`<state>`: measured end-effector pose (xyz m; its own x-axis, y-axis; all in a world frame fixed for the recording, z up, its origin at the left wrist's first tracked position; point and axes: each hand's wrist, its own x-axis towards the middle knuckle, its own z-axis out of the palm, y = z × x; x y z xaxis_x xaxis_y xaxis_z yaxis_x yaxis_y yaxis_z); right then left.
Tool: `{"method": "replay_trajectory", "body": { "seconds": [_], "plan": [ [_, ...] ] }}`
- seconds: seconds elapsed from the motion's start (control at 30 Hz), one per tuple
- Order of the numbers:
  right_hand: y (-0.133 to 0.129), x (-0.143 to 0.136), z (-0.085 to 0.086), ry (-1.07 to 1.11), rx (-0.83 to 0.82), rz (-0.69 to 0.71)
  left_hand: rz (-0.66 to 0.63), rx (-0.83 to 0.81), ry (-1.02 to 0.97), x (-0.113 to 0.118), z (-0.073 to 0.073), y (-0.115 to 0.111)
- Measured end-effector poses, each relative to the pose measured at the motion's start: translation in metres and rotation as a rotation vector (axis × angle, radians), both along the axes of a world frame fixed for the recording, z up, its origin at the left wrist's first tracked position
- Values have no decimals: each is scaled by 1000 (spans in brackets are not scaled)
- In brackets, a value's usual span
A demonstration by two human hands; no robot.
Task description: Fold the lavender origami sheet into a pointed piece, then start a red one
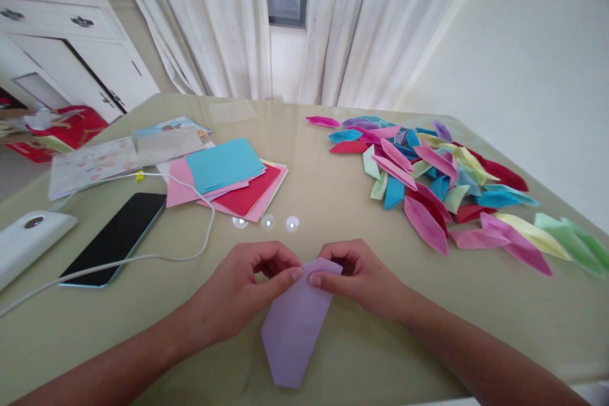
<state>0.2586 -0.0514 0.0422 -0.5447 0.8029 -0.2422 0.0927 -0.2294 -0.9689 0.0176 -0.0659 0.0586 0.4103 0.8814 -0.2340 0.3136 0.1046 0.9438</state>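
A light purple paper [297, 336] with folded corners hangs between my hands near the front of the table. My left hand [254, 288] pinches its upper left edge between thumb and fingers. On the upper right edge, my right hand [354, 276] grips the same paper, its thumb on the front face. The two thumb tips are close together but apart. Behind the hands to the left lies a stack of coloured sheets, with blue paper [223, 165] on top and red paper [250, 193] below. Folded paper pieces [423, 216] in several colours are heaped at the right.
A black phone [117, 238], a white device [33, 244] and a white cable [162, 258] lie on the left of the table [295, 133]. Printed sheets [95, 162] are behind them. Beyond stand a white cabinet [85, 51] and curtains [228, 19].
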Motion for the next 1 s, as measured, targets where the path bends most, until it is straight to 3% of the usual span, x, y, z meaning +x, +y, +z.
{"method": "replay_trajectory", "body": {
  "seconds": [0.1, 0.2, 0.3, 0.53, 0.77, 1.0],
  "plan": [
    [-1, -2, -3, 43, 15, -112, 46, -8, -58, -3, 0, 2],
    [-2, -3, -4, 9, 93, -200, -9, -98, -113, -3, -4, 1],
    [-4, -4, -3, -65, 178, -168, -67, -168, -143, 1, -7, -1],
    [-5, -4, 3, -35, 273, -148, 2, -153, -172, 4, -11, -1],
    [-7, -4, -4, -88, 260, -187, 62, -97, -147, 3, -10, -2],
    [-11, -8, 0, -216, 544, -238, 93, -31, -154, 4, -6, -1]
  ]
}}
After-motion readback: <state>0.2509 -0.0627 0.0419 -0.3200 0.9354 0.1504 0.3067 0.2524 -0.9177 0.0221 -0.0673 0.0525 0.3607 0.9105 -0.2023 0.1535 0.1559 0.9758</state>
